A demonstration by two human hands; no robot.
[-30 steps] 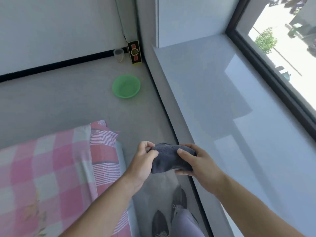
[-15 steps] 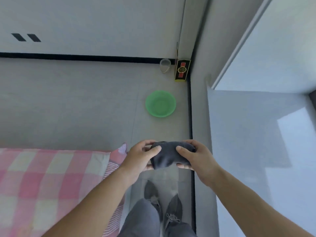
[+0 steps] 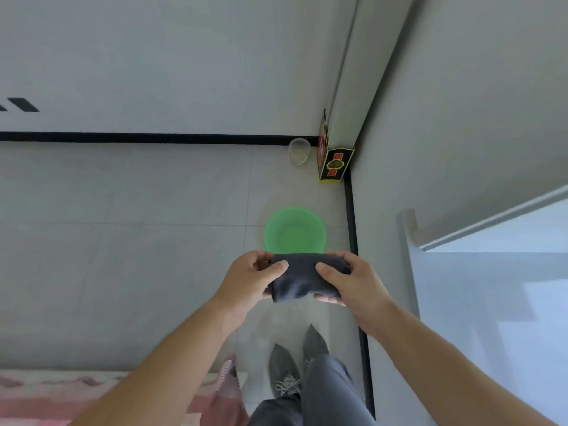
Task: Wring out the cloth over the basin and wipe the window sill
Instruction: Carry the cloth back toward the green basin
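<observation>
cloth [image 3: 299, 279] | left hand [image 3: 249, 282], right hand [image 3: 358, 285] both grip it | basin [image 3: 295, 230] near rim hidden

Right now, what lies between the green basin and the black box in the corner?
Nothing: in the head view only bare floor separates the green basin from the black box; the clear cup stands left of the box.

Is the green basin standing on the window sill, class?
No: the green basin stands on the floor, left of the window sill, beyond the cloth gripped by the left hand and the right hand.
</observation>
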